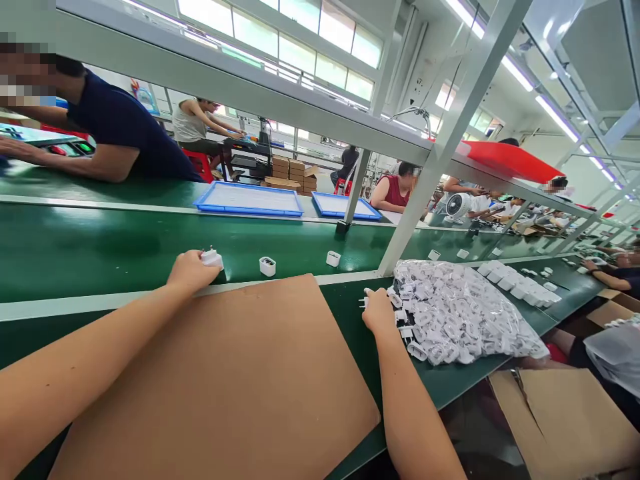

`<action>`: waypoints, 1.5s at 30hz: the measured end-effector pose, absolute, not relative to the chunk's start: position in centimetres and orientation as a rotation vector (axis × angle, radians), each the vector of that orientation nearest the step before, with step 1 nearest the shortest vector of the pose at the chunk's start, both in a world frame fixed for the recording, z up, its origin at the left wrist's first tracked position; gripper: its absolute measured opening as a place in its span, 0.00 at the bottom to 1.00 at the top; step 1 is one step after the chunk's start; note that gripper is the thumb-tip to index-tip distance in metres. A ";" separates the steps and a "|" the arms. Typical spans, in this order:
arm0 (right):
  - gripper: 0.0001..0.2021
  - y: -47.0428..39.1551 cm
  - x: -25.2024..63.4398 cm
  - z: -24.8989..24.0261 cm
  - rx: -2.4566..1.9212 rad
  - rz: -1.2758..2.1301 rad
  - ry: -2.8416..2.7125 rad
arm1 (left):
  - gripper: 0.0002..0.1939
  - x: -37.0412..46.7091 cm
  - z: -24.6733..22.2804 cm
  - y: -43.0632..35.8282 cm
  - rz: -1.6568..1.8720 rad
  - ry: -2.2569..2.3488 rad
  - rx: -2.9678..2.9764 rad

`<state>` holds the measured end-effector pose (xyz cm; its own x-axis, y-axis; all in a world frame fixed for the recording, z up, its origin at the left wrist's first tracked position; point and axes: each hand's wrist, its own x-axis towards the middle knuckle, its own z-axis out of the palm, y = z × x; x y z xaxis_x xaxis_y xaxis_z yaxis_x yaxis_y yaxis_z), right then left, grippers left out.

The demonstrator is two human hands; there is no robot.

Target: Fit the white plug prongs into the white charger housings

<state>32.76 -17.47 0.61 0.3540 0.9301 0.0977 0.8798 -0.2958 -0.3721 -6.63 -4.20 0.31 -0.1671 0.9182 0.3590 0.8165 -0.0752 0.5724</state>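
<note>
Over the green conveyor belt, my left hand [191, 272] grips a white plug adapter [213, 259] whose pins point up. My right hand [379, 310] is closed on a small white piece with metal pins [365, 300], apparently a plug head, at the left edge of a clear plastic bag [465, 313]. Many similar white plug pieces fill and spill from that bag. On the belt between my hands stand a white charger housing [267, 266] with an open top and another white housing [333, 258]. A brown cardboard sheet [235, 373] lies below my hands.
Blue-rimmed trays [250, 208] rest beyond the belt. A slanted metal post [420, 193] rises beside the bag. Rows of white housings [520, 283] stand to the right. Co-workers sit across the belt and at far right. An open carton [575, 420] is at lower right.
</note>
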 end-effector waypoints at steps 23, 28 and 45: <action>0.24 -18.4 26.7 0.7 -1.153 1.445 -0.918 | 0.16 0.7 2.5 -13.5 0.508 1.059 2.425; 0.22 -18.7 26.1 0.6 -1.149 1.473 -0.995 | 0.15 1.6 2.0 -17.3 0.364 0.850 2.379; 0.10 -21.0 24.3 1.8 -1.326 0.840 -1.665 | 0.30 2.9 -2.5 -18.5 0.741 0.950 1.918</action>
